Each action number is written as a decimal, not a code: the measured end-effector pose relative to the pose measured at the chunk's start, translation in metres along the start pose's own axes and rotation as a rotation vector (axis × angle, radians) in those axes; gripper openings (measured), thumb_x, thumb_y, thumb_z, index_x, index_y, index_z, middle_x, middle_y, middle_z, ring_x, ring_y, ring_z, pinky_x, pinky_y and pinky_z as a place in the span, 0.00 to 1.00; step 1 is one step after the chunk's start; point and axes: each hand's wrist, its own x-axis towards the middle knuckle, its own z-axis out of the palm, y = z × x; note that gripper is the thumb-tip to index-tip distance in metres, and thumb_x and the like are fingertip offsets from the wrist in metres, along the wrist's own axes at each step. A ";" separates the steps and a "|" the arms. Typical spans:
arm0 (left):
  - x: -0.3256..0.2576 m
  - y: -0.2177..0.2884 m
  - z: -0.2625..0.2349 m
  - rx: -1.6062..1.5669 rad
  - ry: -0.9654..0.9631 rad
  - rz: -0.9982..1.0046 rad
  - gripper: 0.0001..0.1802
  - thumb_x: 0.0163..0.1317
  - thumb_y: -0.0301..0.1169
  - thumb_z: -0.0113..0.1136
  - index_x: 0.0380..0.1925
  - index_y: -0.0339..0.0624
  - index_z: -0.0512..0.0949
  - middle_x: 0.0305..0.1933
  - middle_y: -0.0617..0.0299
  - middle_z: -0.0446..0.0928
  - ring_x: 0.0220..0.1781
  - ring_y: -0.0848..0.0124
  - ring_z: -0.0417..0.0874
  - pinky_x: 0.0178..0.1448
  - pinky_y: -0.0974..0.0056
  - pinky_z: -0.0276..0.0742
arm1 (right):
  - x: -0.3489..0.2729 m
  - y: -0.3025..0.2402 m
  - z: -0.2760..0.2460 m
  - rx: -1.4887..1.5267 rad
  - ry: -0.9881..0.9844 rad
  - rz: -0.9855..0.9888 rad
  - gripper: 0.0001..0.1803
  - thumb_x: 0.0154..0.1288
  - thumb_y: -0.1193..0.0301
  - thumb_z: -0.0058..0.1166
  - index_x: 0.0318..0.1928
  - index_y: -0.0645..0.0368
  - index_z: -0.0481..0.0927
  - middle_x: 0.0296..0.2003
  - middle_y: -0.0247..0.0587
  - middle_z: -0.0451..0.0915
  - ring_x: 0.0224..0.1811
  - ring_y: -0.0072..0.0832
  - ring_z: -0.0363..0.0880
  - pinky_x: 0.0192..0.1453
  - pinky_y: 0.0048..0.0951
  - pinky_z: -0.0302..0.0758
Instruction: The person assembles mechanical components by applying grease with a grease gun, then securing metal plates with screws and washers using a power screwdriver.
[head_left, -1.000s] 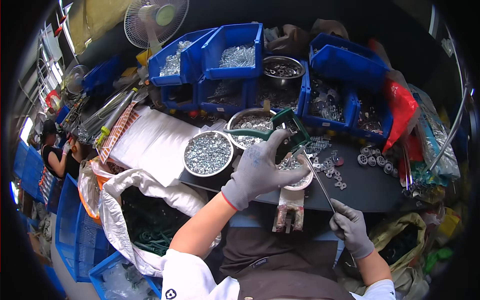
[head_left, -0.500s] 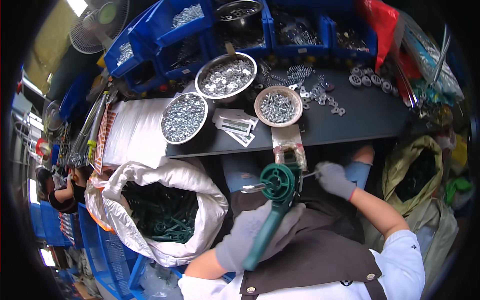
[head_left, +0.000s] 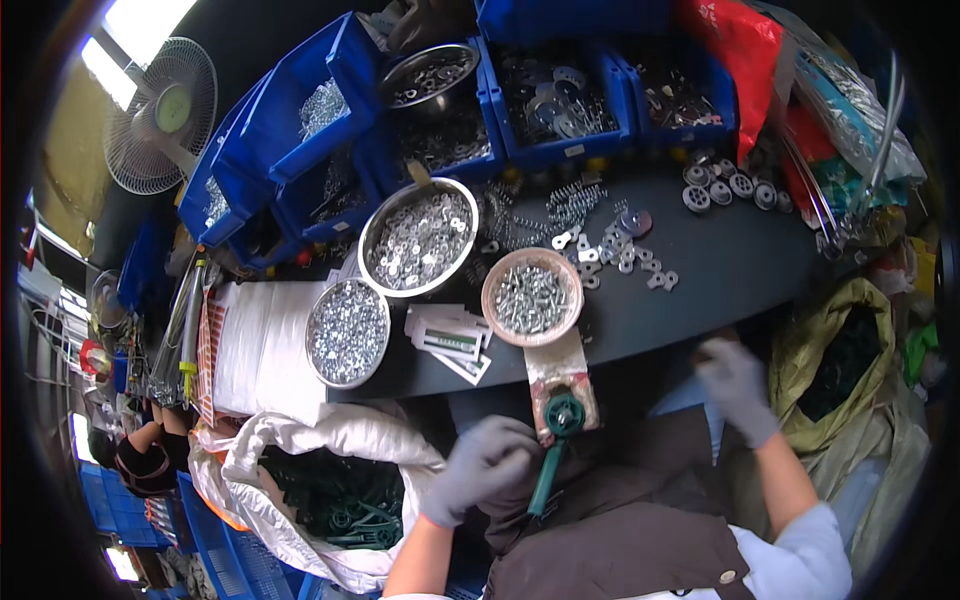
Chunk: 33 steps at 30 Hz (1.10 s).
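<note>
A green plastic part with a round hub [head_left: 565, 413] and a long straight handle [head_left: 546, 480] sits at a fixture [head_left: 580, 385] on the table's front edge, its handle pointing toward me. Just left of it is my left hand [head_left: 487, 468] in a grey glove, open with fingers loosely bent and nothing visible in them. My right hand [head_left: 737, 388], also gloved, is off to the right by the table edge, above my knee; motion blurs its fingers. A bowl of small metal screws or pins [head_left: 532, 298] stands right behind the fixture.
A white sack [head_left: 290, 430] of green parts stands at left, a yellowish sack [head_left: 850, 300] at right. Metal bowls of washers [head_left: 420, 238] and small hardware [head_left: 348, 333] are on the table. Blue bins [head_left: 560, 90] line the back. Springs [head_left: 575, 203], flat metal plates [head_left: 655, 272] and round wheels [head_left: 740, 185] lie behind.
My left hand has let go of the green part and moved left. The part now sits at the fixture, away from my lap. My right hand has drawn away to the right; the rod beside it no longer shows.
</note>
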 end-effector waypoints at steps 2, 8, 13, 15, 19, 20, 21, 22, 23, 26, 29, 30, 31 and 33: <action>0.032 0.025 -0.023 0.108 0.268 -0.053 0.07 0.56 0.27 0.62 0.35 0.39 0.80 0.37 0.56 0.77 0.37 0.63 0.80 0.40 0.63 0.76 | -0.011 0.056 -0.065 -0.085 0.468 0.117 0.14 0.68 0.72 0.48 0.52 0.63 0.76 0.46 0.44 0.80 0.49 0.32 0.78 0.55 0.32 0.73; 0.187 0.046 -0.034 0.416 0.360 0.234 0.08 0.56 0.26 0.60 0.37 0.40 0.79 0.38 0.54 0.78 0.34 0.60 0.81 0.40 0.60 0.76 | -0.126 0.317 -0.167 -0.442 0.606 0.630 0.24 0.73 0.58 0.41 0.54 0.68 0.75 0.48 0.57 0.80 0.50 0.50 0.78 0.56 0.40 0.73; 0.272 0.030 -0.026 0.919 0.084 -0.212 0.13 0.55 0.33 0.61 0.40 0.42 0.79 0.45 0.52 0.80 0.45 0.54 0.83 0.48 0.55 0.78 | -0.148 0.390 -0.052 -0.362 0.069 0.658 0.27 0.70 0.65 0.46 0.65 0.65 0.64 0.63 0.61 0.66 0.65 0.47 0.66 0.69 0.41 0.61; 0.291 0.025 -0.018 1.015 -0.102 -0.360 0.15 0.55 0.35 0.61 0.41 0.42 0.78 0.47 0.51 0.80 0.49 0.53 0.82 0.51 0.55 0.78 | -0.186 0.417 -0.011 -0.856 -0.024 0.554 0.25 0.72 0.68 0.43 0.66 0.63 0.61 0.63 0.54 0.67 0.63 0.42 0.68 0.69 0.39 0.63; 0.285 0.017 -0.020 0.978 0.025 -0.307 0.14 0.52 0.34 0.61 0.39 0.42 0.80 0.44 0.48 0.79 0.50 0.53 0.81 0.52 0.55 0.76 | -0.207 0.431 0.007 -1.139 -0.159 0.405 0.25 0.73 0.71 0.40 0.67 0.61 0.59 0.63 0.47 0.68 0.62 0.37 0.70 0.68 0.37 0.65; 0.282 0.019 -0.022 0.931 0.075 -0.276 0.14 0.53 0.33 0.60 0.40 0.42 0.79 0.44 0.48 0.79 0.49 0.52 0.81 0.52 0.55 0.76 | -0.205 0.434 -0.005 -0.975 -0.157 0.413 0.25 0.72 0.71 0.40 0.67 0.61 0.60 0.63 0.47 0.68 0.62 0.37 0.69 0.68 0.37 0.65; 0.278 0.019 -0.026 0.931 0.069 -0.285 0.14 0.53 0.33 0.60 0.40 0.42 0.79 0.44 0.48 0.79 0.49 0.52 0.81 0.52 0.55 0.76 | -0.201 0.437 -0.016 -0.811 -0.156 0.420 0.25 0.72 0.70 0.40 0.67 0.61 0.60 0.63 0.47 0.69 0.62 0.37 0.69 0.68 0.37 0.65; 0.264 0.014 -0.042 0.906 0.177 -0.134 0.14 0.54 0.32 0.60 0.40 0.41 0.79 0.44 0.48 0.79 0.47 0.52 0.81 0.52 0.55 0.76 | -0.180 0.435 -0.028 -0.653 -0.172 0.397 0.25 0.72 0.70 0.41 0.67 0.62 0.60 0.63 0.47 0.69 0.62 0.37 0.69 0.68 0.38 0.65; 0.269 0.018 -0.035 0.867 0.243 0.080 0.13 0.55 0.32 0.60 0.41 0.40 0.79 0.43 0.47 0.78 0.45 0.52 0.81 0.52 0.54 0.76 | -0.200 0.439 -0.042 -0.498 -0.153 0.444 0.25 0.72 0.69 0.41 0.66 0.62 0.60 0.62 0.47 0.69 0.63 0.38 0.69 0.68 0.38 0.65; 0.247 0.029 -0.037 0.522 0.393 0.240 0.12 0.58 0.29 0.62 0.40 0.35 0.78 0.36 0.52 0.79 0.36 0.61 0.81 0.44 0.60 0.77 | -0.205 0.445 -0.079 -0.029 -0.157 0.498 0.25 0.71 0.68 0.43 0.66 0.62 0.61 0.62 0.47 0.69 0.63 0.39 0.69 0.68 0.38 0.65; 0.207 0.045 -0.045 0.236 0.422 0.162 0.12 0.60 0.29 0.64 0.41 0.34 0.77 0.32 0.59 0.78 0.31 0.77 0.77 0.38 0.70 0.75 | -0.174 0.409 -0.058 0.290 -0.185 0.522 0.25 0.71 0.68 0.43 0.65 0.63 0.61 0.62 0.48 0.69 0.64 0.39 0.68 0.68 0.39 0.65; 0.198 0.052 -0.049 0.122 0.383 0.061 0.11 0.61 0.28 0.62 0.41 0.34 0.77 0.32 0.63 0.78 0.33 0.80 0.76 0.39 0.74 0.73 | -0.201 0.426 -0.067 -0.103 -0.201 0.388 0.26 0.69 0.66 0.45 0.65 0.63 0.62 0.61 0.50 0.70 0.63 0.40 0.69 0.66 0.38 0.67; 0.186 0.043 -0.051 -0.077 0.369 0.032 0.11 0.61 0.27 0.62 0.42 0.34 0.77 0.34 0.67 0.77 0.35 0.81 0.74 0.41 0.75 0.72 | -0.215 0.435 -0.074 -0.477 -0.234 0.227 0.28 0.68 0.65 0.47 0.65 0.63 0.62 0.60 0.52 0.71 0.62 0.41 0.70 0.65 0.37 0.68; 0.155 0.066 -0.046 -0.301 0.289 -0.039 0.13 0.61 0.25 0.60 0.46 0.36 0.77 0.38 0.67 0.77 0.39 0.80 0.75 0.45 0.73 0.72 | -0.224 0.425 -0.111 -0.524 -0.211 0.173 0.24 0.65 0.67 0.49 0.59 0.63 0.69 0.57 0.54 0.72 0.59 0.45 0.72 0.63 0.38 0.69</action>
